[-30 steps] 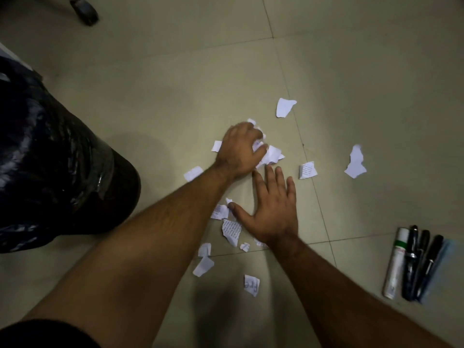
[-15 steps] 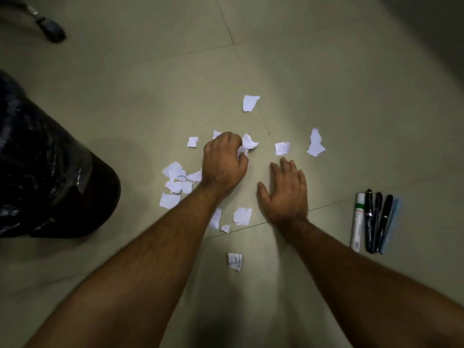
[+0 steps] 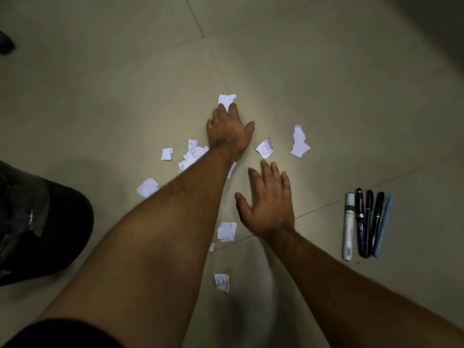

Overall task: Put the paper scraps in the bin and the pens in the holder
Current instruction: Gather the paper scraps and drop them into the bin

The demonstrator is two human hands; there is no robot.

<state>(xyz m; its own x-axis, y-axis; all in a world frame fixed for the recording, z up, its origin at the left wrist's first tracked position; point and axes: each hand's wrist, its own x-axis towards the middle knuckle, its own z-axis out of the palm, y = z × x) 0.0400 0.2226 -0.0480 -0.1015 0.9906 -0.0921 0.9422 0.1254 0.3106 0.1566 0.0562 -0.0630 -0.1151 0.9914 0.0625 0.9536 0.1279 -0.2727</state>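
Several torn white paper scraps lie scattered on the tiled floor. My left hand (image 3: 228, 129) is stretched forward, its fingertips resting on the farthest scrap (image 3: 226, 99). My right hand (image 3: 268, 204) lies flat on the floor with spread fingers and holds nothing. A printed scrap (image 3: 265, 148) sits just beyond its fingertips, and a taller scrap (image 3: 300, 141) lies further right. A cluster of scraps (image 3: 193, 153) lies left of my left forearm. More scraps (image 3: 226, 231) lie between my arms. A white marker (image 3: 349, 226) lies at the right, side by side with black pens (image 3: 368, 222) and a blue pen (image 3: 384, 224).
The bin with its black plastic liner (image 3: 37, 222) stands at the left edge, close to my left arm. A dark object (image 3: 6, 42) shows at the far left top. No pen holder is in view. One scrap (image 3: 221, 282) lies nearest to me.
My left hand was curled over the middle scraps and has reached forward onto the farthest scrap. My right hand stays flat on the floor. The view has shifted left.
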